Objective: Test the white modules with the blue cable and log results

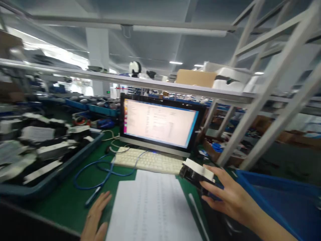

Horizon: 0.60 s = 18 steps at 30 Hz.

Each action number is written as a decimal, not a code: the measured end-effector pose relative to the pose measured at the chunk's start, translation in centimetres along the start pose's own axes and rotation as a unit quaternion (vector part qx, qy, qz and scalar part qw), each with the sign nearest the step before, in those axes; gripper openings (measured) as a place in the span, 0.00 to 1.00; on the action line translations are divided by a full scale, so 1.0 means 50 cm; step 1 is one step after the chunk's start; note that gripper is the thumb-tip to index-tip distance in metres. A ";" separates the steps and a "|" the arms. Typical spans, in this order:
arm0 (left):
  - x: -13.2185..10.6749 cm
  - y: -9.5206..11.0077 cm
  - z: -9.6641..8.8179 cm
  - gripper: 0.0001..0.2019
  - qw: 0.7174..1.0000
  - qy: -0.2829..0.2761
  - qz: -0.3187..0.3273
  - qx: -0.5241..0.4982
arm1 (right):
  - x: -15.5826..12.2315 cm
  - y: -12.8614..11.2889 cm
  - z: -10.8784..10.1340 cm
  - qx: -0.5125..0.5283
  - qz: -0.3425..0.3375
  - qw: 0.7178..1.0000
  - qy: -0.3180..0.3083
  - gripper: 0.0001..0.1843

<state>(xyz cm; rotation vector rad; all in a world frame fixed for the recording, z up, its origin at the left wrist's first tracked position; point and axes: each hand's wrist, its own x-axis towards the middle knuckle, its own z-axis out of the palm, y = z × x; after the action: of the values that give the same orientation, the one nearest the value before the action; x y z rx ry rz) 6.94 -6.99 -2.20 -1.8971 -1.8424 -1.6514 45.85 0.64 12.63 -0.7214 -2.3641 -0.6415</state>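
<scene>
Green matting [75,201] covers the bench. Right hand [230,197], fingers curled, grips a small black device with a white top [197,172], held just above the mat at the right end of the keyboard [150,160]. Left hand [96,217] lies flat and open on the mat, holding nothing, beside 1 white printed sheet [152,207]. Behind the keyboard stands a lit monitor [159,124]. A blue cable [100,174] loops near the left hand. At left, a tray [50,182] holds similar devices; at right, a blue bin [281,197].
</scene>
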 end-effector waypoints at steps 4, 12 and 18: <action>0.003 -0.034 -0.058 0.21 0.998 -0.015 -0.011 -0.055 | 0.147 -0.180 0.141 0.097 -0.139 0.985 0.030 0.10; 0.018 -0.075 -0.104 0.24 0.998 0.034 0.026 0.042 | 0.298 -0.271 0.381 0.124 -0.315 0.934 0.115 0.04; 0.012 -0.065 -0.106 0.25 0.993 0.012 0.065 0.102 | 0.248 -0.242 0.395 0.141 -0.363 0.918 0.072 0.06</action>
<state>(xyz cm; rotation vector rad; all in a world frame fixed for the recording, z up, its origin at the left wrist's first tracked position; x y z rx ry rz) 1.08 -8.96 -1.45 -1.8599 -1.7598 -1.3827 22.28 7.42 3.20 0.3537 -2.4794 -0.5902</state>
